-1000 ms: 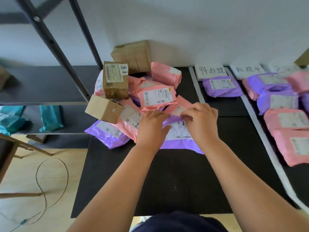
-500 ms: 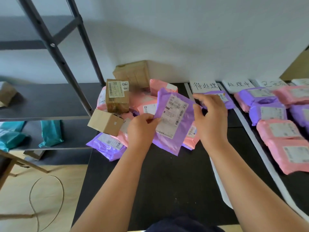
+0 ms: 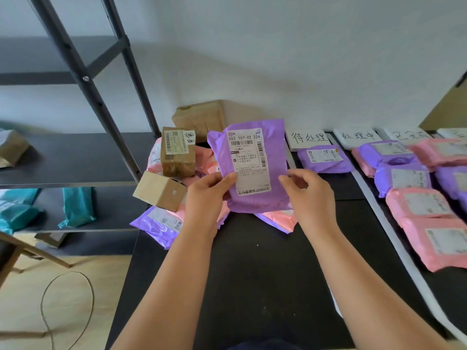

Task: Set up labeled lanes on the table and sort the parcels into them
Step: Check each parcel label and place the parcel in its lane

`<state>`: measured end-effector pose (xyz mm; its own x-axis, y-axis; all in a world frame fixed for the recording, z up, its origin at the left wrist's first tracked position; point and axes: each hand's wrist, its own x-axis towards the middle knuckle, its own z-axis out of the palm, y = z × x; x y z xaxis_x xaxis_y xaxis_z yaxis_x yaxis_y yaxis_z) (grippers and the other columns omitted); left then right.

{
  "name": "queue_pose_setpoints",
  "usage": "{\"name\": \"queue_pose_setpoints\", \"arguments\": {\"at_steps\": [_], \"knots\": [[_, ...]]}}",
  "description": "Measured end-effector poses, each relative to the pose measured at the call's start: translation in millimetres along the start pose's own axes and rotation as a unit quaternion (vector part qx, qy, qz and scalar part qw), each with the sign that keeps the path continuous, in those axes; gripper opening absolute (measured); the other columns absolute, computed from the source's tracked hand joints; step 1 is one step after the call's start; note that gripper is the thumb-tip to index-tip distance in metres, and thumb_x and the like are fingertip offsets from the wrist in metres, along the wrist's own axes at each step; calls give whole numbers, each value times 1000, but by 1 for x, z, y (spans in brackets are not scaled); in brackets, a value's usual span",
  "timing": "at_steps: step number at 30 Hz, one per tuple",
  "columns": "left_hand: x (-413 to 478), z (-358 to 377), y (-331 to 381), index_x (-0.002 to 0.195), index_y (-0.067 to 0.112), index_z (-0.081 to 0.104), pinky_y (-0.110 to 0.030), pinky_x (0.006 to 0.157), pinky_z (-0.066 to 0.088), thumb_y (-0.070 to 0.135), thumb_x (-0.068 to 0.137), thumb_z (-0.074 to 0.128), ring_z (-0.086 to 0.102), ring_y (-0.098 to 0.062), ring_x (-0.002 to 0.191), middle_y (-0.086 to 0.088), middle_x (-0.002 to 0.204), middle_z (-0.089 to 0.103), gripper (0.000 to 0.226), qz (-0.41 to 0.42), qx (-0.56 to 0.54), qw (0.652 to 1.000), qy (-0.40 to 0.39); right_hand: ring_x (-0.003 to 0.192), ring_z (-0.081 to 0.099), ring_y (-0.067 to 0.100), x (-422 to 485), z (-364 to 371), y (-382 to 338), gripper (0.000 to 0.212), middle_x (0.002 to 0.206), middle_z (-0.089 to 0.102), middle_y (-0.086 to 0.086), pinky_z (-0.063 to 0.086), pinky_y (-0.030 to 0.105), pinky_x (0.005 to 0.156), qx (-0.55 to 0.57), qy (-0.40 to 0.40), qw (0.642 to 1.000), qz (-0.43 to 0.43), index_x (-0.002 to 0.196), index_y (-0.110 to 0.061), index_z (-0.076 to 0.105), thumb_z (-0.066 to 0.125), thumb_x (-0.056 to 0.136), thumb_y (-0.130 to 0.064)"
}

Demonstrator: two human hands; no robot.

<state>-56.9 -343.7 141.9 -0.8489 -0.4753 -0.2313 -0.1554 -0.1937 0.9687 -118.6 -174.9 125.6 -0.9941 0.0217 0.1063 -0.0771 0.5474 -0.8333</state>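
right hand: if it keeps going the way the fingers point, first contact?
Right hand points up-left and already pinches the purple mailer. Past it, probably the pink parcels in the unsorted pile, though depth is unclear.

A heap of parcels point(image 3: 174, 173) lies at frame centre-left on the table point(image 3: 252, 274); labels point(image 3: 309, 138) and sorted parcels point(image 3: 417, 188) fill the right; shelving point(image 3: 75, 157) stands left.
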Motion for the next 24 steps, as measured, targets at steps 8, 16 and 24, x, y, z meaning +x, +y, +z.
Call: {"name": "queue_pose_setpoints", "arguments": {"at_steps": [8, 16, 24], "knots": [[-9, -5, 7, 97, 8, 73, -50, 97, 53, 14, 95, 63, 73, -28, 96, -8, 99, 76, 11, -13, -28, 998, -52, 99, 56, 4, 4, 0, -5, 41, 106, 56, -18, 51, 41, 96, 25, 3, 999, 20, 129, -26, 59, 63, 92, -45], [-10, -14, 11, 103, 8, 72, -49, 98, 52, 12, 96, 60, 71, -29, 101, -11, 106, 75, 15, -21, -71, 996, -59, 80, 58, -9, 0, -2, -15, 8, 86, 62, -26, 45, 15, 71, 88, 0, 996, -9, 94, -32, 63, 70, 90, -30], [-7, -25, 21, 88, 3, 70, -44, 94, 53, 21, 86, 70, 69, -34, 102, -14, 100, 75, 18, 0, -95, 995, -9, 60, 58, -1, -2, -16, -35, 12, 68, 67, -12, 47, 20, 63, 212, -19, 977, 16, 80, -27, 68, 69, 91, -22]]}}
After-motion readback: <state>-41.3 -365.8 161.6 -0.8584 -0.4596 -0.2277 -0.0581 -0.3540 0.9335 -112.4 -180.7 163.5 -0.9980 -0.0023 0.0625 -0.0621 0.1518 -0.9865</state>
